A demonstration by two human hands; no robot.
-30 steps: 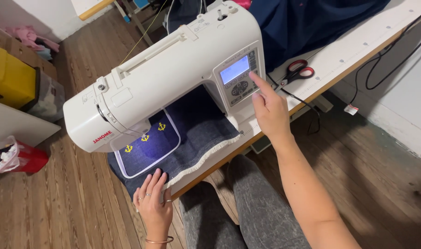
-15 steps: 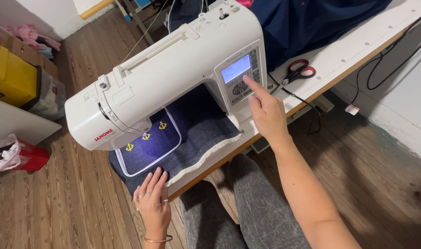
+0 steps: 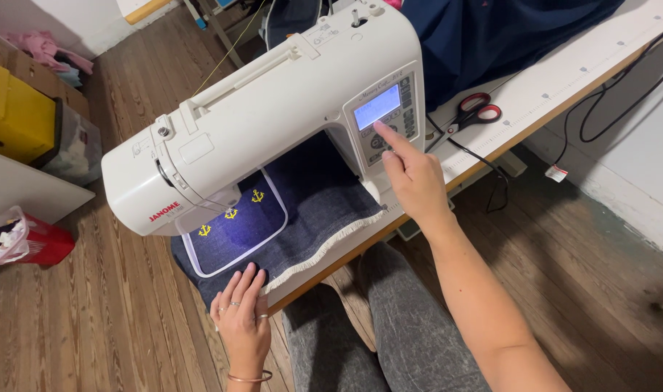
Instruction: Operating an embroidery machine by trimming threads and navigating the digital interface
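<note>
Two hands work at opposite ends of the white embroidery machine [image 3: 273,123], and their placing looks deliberate. Far left on the wooden floor [image 3: 114,319] sit a red container [image 3: 38,243] and a yellow box [image 3: 16,116], well apart from the work. Next comes the left hand [image 3: 241,319], lying flat with fingers slightly spread on the near edge of the dark denim cloth [image 3: 324,196], probably to keep it from shifting. Just beyond it the hoop frame [image 3: 233,232] holds the cloth taut under the needle head, three small yellow anchors [image 3: 231,213] stitched inside. Further right, the right hand [image 3: 415,181] points with its index finger extended onto the control panel [image 3: 384,116], just below the lit screen, the other fingers curled in. Red-handled scissors [image 3: 476,110] lie on the table [image 3: 563,80] within reach.
</note>
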